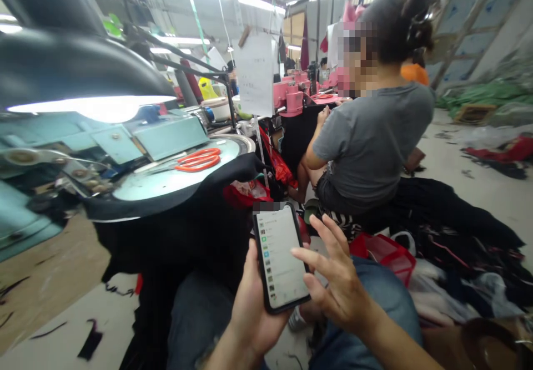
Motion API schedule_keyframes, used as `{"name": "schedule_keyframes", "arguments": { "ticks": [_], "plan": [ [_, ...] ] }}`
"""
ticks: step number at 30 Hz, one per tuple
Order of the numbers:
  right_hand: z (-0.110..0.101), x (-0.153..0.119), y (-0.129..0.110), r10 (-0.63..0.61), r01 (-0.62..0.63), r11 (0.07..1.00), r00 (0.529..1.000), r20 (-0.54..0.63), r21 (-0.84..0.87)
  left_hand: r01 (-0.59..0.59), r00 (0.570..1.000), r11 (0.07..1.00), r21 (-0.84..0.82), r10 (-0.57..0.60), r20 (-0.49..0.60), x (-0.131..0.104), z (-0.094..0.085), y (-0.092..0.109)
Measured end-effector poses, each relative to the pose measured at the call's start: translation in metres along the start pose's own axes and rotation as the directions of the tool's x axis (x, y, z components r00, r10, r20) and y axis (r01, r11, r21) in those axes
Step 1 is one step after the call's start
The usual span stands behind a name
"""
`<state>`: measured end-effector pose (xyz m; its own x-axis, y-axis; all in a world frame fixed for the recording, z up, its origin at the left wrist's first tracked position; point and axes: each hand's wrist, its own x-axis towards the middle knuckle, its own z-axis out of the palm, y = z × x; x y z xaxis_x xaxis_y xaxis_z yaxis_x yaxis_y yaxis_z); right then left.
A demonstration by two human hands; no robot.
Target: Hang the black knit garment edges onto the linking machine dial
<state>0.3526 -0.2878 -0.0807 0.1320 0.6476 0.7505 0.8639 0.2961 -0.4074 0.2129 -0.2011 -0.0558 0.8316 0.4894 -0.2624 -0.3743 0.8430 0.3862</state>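
A smartphone point(280, 259) in a dark case lies tilted in my left hand point(259, 309), whose fingers wrap round its edges. Its lit screen shows a list with small icons. Over the right side of the screen hovers my right hand point(339, 275), fingers spread, the index fingertip at or just above the glass; I cannot tell whether it touches. Left of the phone, black cloth point(175, 242) hangs from the round plate of a light-blue machine point(170, 134). Red-handled scissors point(199, 160) rest on that plate.
A black lamp point(79, 65) shines over the machine at left. Ahead on the right, a person in a grey shirt point(370, 142) sits by pink machines point(289, 95). A red bag point(387, 256) and dark cloth point(453, 214) lie on the floor. A paper sheet point(256, 76) hangs ahead.
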Motion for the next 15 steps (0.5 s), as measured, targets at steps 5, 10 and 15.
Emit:
{"name": "schedule_keyframes", "arguments": {
  "ticks": [5, 10, 15],
  "plan": [
    [-0.002, -0.004, -0.005, -0.039, 0.038, 0.999, 0.999, 0.008, 0.028, 0.013, 1.0, 1.0, -0.008, -0.012, 0.024, -0.001, 0.001, 0.0],
    [0.001, -0.007, -0.005, -0.1, 0.101, 0.995, 0.994, 0.045, -0.025, 0.011, 1.0, 1.0, -0.024, -0.01, 0.007, 0.0, 0.002, -0.004],
    [-0.012, -0.007, -0.007, -0.126, 0.131, 0.99, 0.987, -0.104, 0.043, 0.042, 0.999, 0.999, -0.006, -0.041, 0.034, -0.003, 0.001, 0.0]
  ]
}}
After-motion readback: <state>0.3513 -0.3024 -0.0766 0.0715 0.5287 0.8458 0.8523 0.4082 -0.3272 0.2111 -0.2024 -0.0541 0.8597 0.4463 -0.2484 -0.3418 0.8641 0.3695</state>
